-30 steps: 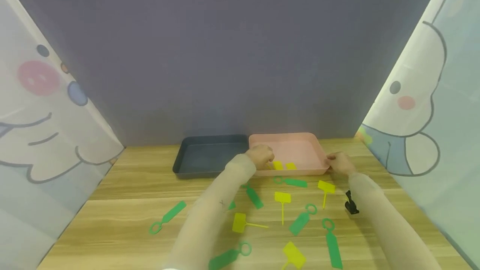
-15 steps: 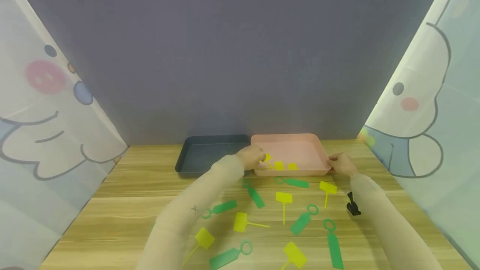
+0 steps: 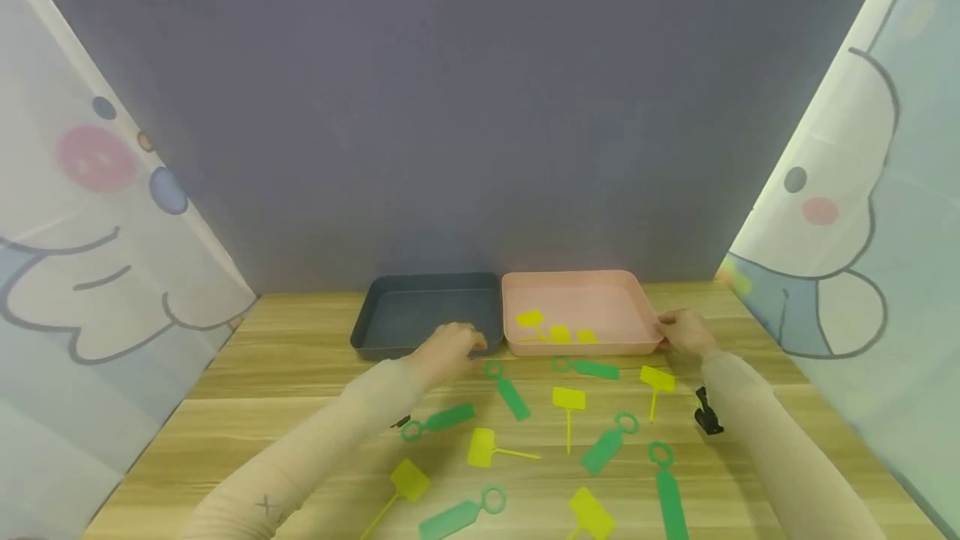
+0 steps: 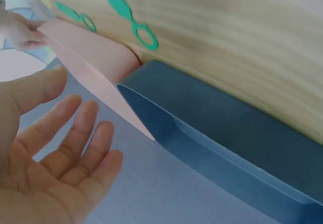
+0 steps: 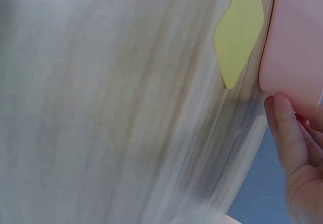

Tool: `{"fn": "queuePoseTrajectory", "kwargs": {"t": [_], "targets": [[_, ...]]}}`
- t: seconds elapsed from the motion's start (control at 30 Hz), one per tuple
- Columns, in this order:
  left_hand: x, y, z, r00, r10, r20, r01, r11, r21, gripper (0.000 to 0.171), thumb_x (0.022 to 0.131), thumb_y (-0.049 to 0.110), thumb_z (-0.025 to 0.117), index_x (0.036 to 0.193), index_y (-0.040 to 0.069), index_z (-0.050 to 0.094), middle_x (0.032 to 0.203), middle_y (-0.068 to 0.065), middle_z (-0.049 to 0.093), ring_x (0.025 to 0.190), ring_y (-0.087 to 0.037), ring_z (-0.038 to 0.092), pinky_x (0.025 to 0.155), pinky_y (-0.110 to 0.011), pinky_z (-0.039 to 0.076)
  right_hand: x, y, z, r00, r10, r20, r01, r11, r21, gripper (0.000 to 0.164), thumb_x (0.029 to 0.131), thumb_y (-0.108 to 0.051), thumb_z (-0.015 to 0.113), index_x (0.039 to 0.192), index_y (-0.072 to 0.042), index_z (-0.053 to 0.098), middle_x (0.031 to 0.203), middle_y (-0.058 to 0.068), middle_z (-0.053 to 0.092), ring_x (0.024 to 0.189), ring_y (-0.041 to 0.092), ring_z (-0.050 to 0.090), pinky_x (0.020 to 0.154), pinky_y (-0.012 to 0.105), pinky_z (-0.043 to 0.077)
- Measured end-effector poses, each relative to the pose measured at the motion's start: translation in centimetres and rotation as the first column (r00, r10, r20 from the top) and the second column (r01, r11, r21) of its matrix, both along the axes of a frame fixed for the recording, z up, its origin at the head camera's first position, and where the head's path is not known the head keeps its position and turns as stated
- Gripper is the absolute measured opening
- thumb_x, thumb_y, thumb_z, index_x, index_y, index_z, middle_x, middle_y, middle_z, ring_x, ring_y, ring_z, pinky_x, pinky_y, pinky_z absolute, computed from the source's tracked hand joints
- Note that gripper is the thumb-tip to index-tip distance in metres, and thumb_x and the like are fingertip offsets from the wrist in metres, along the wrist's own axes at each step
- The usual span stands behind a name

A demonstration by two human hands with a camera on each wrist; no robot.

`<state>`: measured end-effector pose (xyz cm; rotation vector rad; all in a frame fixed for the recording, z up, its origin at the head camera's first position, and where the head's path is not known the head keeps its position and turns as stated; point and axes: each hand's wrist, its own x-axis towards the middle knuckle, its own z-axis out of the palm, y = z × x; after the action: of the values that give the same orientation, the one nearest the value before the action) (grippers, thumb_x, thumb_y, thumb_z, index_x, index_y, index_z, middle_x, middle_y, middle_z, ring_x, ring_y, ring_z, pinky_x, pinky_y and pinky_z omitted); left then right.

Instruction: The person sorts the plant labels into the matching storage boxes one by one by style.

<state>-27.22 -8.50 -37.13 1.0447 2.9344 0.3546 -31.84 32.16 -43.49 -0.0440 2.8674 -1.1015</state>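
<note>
My left hand (image 3: pixel 446 350) hovers near the front right corner of the dark blue tray (image 3: pixel 420 311). In the left wrist view its fingers are loosely bent and hold nothing. My right hand (image 3: pixel 686 332) pinches the front right corner of the pink tray (image 3: pixel 588 294); the right wrist view shows fingertips (image 5: pixel 282 103) against that corner. Inside the pink tray, along its front wall, lie a yellow T-shaped plant label (image 3: pixel 530 319) and two more yellow pieces, partly hidden by the wall. Closest before the trays are a green ring-ended tag (image 3: pixel 513 398) and another green tag (image 3: pixel 596 370).
More yellow labels (image 3: pixel 569 399) and green tags (image 3: pixel 602 451) lie scattered over the wooden table (image 3: pixel 247 407). A small black object (image 3: pixel 707 415) is by my right forearm, and another dark bit (image 3: pixel 402 422) shows by the left. A grey panel (image 3: pixel 480 123) stands behind the trays.
My left hand has let go of a yellow plant label in the pink tray and drawn back to the left, towards the dark tray's front. The right hand keeps its place at the corner.
</note>
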Motion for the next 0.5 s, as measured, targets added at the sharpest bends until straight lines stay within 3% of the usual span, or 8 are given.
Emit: {"fn": "queuePoseTrajectory", "kwargs": {"t": [0.17,0.33,0.5], "targets": [[2.7,-2.7,0.1,1.000,-0.008,-0.017,0.008,1.000,0.003,0.028,0.078,0.009,0.070,0.104,-0.002,0.065,0.103,-0.014,0.065,0.095,-0.029,0.063,0.086,-0.041,0.052,-0.1,-0.2,0.5,1.000,0.022,-0.014,-0.022,1.000,0.003,0.036,0.092,-0.006,0.046,0.115,0.022,0.048,0.108,0.037,0.057,0.076,0.023,0.067,0.068,0.030,0.056],[4.8,-4.8,-0.1,1.000,0.023,0.012,-0.024,1.000,0.018,0.029,0.077,0.008,0.071,0.103,-0.002,0.065,0.100,-0.012,0.066,0.091,-0.028,0.064,0.077,-0.035,0.055,-0.1,-0.1,0.6,1.000,0.017,-0.021,-0.017,1.000,0.015,0.037,0.093,-0.008,0.046,0.116,0.021,0.048,0.107,0.036,0.058,0.075,0.022,0.067,0.068,0.030,0.056],[6.9,-6.7,-0.9,0.996,0.056,0.064,-0.058,0.998,0.023,0.030,0.076,0.012,0.072,0.102,-0.001,0.065,0.098,-0.010,0.066,0.091,-0.028,0.063,0.077,-0.038,0.054,0.0,-0.1,0.3,1.000,0.020,-0.023,-0.020,1.000,0.015,0.037,0.092,-0.007,0.046,0.116,0.021,0.048,0.107,0.036,0.057,0.075,0.022,0.067,0.066,0.028,0.056]]}}
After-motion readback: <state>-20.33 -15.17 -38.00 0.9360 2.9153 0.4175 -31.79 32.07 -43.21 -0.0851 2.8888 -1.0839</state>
